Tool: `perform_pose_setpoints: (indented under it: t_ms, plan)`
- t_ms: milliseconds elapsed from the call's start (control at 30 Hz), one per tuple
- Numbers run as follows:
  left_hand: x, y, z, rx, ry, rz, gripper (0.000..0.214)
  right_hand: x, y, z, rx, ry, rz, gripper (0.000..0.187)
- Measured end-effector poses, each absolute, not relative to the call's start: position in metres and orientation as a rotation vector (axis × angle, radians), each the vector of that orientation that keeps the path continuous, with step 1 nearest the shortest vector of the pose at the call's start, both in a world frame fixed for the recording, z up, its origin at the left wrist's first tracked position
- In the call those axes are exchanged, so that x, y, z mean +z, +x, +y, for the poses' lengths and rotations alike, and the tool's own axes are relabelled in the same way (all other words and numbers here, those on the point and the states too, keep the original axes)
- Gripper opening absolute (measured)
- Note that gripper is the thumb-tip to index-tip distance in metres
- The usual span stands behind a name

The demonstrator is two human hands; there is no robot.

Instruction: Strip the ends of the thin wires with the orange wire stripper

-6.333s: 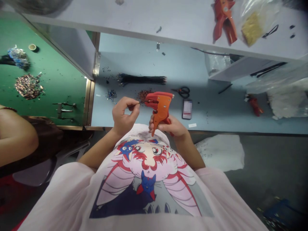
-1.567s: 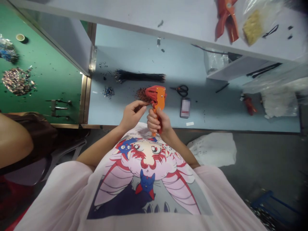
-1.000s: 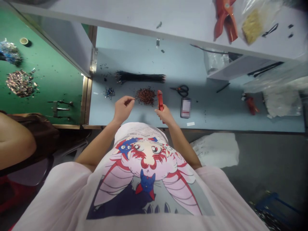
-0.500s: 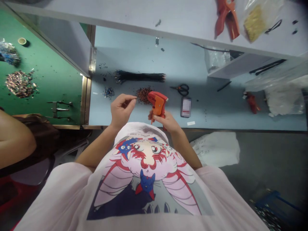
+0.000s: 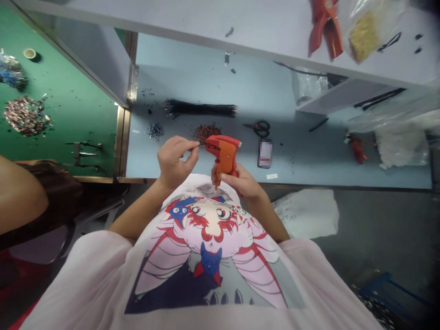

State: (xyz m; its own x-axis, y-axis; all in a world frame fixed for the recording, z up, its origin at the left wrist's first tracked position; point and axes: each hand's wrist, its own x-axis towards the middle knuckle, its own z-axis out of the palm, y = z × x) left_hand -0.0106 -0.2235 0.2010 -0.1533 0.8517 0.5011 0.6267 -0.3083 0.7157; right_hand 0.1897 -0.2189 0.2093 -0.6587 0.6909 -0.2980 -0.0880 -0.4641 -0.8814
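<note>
My right hand (image 5: 242, 178) is wrapped round the handles of a red and orange wire stripper (image 5: 227, 153), its jaws pointing left. Thumb and forefinger of my left hand (image 5: 177, 160) pinch a thin dark wire (image 5: 202, 144), whose tip reaches the stripper's jaws; whether the jaws grip it I cannot tell. Most of that wire is hidden by the hand. Just beyond the tool lies a heap of small coppery scraps (image 5: 207, 131). Behind it a bundle of black wires (image 5: 202, 109) with bare ends rests lengthwise on the blue table (image 5: 192, 78).
Black-handled scissors (image 5: 261, 128) and a phone (image 5: 265, 153) lie right of the stripper. Another red tool (image 5: 358, 150) sits by plastic bags at far right. A shelf (image 5: 192, 20) overhangs the back. At left, a person's arm (image 5: 22, 197) is near a green table (image 5: 62, 137).
The wire stripper has come slightly nearer my body, its jaws turned more toward my left hand. My left hand has shifted slightly right, and the wire's tip now meets the jaws.
</note>
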Motion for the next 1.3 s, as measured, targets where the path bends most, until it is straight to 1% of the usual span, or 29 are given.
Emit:
perform_pose_setpoints:
  t_ms: [200,400,533,633,767,833,933,1133,1300]
  plan:
    - [0.203,-0.011,-0.225,1.462,1.875,1.630,0.007,0.209,0.190,-0.221,2.221,-0.881,-1.249,0.028]
    - [0.206,-0.011,-0.224,1.424,1.851,1.630,0.009,0.210,0.191,-0.222,2.188,-0.898,-1.323,0.027]
    - [0.207,-0.011,-0.225,1.398,1.858,1.605,0.010,0.209,0.191,-0.222,2.156,-0.882,-1.370,0.034]
    - [0.205,-0.011,-0.226,1.362,1.847,1.618,0.012,0.207,0.188,-0.223,2.167,-0.922,-1.295,0.038]
    - [0.203,-0.012,-0.225,1.327,1.816,1.658,0.013,0.204,0.186,-0.222,2.175,-0.931,-1.227,0.034]
    - [0.202,-0.014,-0.225,1.346,1.803,1.691,0.013,0.203,0.188,-0.218,2.132,-0.892,-1.285,0.034]
    - [0.202,-0.016,-0.226,1.397,1.845,1.751,0.012,0.203,0.192,-0.210,2.033,-0.903,-1.278,0.042]
    - [0.205,-0.013,-0.229,1.389,2.157,1.675,0.007,0.214,0.187,-0.199,1.591,-1.054,-1.300,0.022]
    - [0.209,-0.007,-0.231,1.371,2.318,1.580,0.010,0.228,0.173,-0.201,1.437,-1.081,-1.431,0.018]
